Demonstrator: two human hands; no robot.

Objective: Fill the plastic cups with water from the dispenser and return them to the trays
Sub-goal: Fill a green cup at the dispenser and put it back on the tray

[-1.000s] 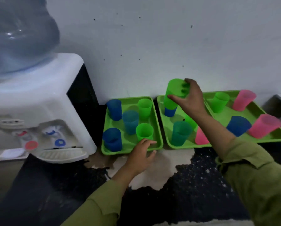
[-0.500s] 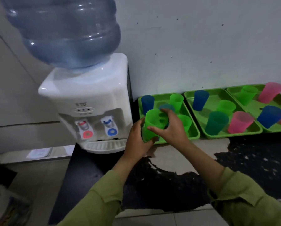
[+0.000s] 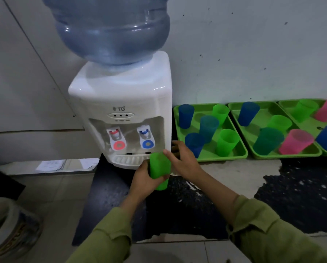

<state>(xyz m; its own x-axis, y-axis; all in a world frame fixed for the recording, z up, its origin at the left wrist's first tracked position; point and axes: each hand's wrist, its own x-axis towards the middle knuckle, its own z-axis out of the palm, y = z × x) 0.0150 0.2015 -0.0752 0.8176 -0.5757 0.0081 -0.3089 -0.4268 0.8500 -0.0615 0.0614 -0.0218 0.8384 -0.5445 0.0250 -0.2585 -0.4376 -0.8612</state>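
Nearby, five cups [image 3: 209, 128] in leftmost tray [image 3: 223, 158]; green cup [image 3: 159, 168] in left hand [image 3: 141, 179].

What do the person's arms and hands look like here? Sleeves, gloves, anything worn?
Both arms are in loose olive-green long shirt sleeves, the left sleeve and the right sleeve, each cuffed short of the wrist. The left hand and right hand are bare. No gloves, and no watch, ring or band shows.

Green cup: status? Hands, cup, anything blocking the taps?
Left hand grips green cup. Right hand open, thumb at its rim. Cup before drip tray, not under blue tap. Nothing between.
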